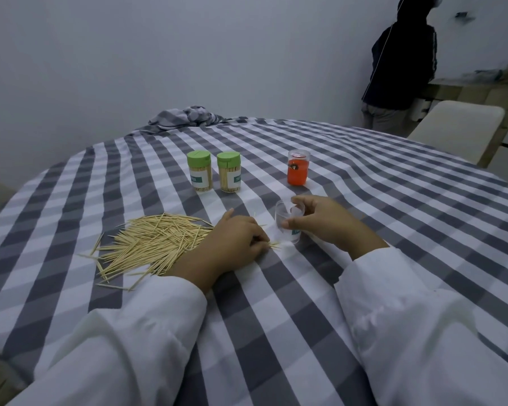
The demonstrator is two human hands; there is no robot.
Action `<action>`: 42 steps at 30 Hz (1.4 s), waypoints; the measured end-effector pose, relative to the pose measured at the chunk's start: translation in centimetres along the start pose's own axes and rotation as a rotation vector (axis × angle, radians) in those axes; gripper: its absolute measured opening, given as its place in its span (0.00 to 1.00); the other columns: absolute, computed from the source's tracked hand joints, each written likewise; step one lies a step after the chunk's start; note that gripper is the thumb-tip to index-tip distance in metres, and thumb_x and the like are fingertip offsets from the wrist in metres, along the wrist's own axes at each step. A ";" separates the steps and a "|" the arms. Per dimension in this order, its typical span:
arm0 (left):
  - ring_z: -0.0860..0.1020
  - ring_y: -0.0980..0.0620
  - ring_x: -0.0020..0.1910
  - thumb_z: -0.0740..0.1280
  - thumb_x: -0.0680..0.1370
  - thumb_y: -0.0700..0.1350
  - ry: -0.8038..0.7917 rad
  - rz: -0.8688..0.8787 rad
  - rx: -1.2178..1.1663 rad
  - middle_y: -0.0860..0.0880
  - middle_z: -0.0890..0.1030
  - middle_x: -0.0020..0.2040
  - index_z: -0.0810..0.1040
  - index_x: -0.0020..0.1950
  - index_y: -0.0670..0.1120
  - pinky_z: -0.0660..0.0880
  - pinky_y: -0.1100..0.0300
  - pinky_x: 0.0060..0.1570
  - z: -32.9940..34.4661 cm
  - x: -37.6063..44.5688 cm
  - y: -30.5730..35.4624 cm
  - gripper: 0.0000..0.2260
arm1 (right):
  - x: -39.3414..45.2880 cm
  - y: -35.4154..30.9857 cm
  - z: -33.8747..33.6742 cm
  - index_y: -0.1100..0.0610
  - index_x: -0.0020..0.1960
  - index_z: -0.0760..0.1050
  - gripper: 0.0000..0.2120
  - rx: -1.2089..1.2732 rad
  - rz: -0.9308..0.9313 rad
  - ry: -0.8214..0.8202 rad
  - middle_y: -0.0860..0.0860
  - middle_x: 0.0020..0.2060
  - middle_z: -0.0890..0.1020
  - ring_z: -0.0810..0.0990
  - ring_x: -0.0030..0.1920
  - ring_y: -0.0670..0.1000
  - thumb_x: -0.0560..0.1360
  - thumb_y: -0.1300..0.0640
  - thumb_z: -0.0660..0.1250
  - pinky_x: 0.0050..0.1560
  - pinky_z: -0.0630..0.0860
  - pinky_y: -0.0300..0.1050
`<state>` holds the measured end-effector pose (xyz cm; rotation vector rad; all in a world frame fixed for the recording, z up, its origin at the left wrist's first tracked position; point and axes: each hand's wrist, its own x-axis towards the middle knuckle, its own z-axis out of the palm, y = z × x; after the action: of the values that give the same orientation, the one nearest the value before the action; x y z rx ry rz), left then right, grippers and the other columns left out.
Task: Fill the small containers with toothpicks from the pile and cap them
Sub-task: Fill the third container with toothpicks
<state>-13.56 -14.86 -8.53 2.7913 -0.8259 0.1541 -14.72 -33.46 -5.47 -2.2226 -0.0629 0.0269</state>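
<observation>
A pile of loose toothpicks (156, 244) lies on the checked tablecloth at the left. My left hand (232, 244) rests at the pile's right edge and pinches a few toothpicks, whose tips stick out toward a clear, uncapped small container (288, 222). My right hand (326, 221) grips that container from the right, thumb and fingers around its rim, tilting it toward the left hand. Behind stand two filled containers with green caps (200, 174) (229, 171), side by side.
An orange container with a clear lid (298, 167) stands to the right of the green-capped pair. The tablecloth (364, 177) is bunched at the far edge. A pale chair back (458, 127) and a person in dark clothes (399, 63) are at the far right.
</observation>
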 end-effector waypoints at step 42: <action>0.74 0.57 0.53 0.70 0.75 0.50 -0.145 -0.210 -0.266 0.53 0.78 0.59 0.78 0.63 0.50 0.69 0.69 0.47 -1.6 1.5 -0.7 0.17 | 0.1 -0.1 -0.4 0.52 0.71 0.65 0.31 0.014 0.028 -0.103 0.53 0.67 0.72 0.73 0.64 0.54 0.71 0.56 0.72 0.61 0.72 0.44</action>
<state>-11.96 -14.68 -6.88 2.6337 -0.5319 -0.1819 -14.60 -33.73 -5.11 -2.2070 -0.0876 0.1574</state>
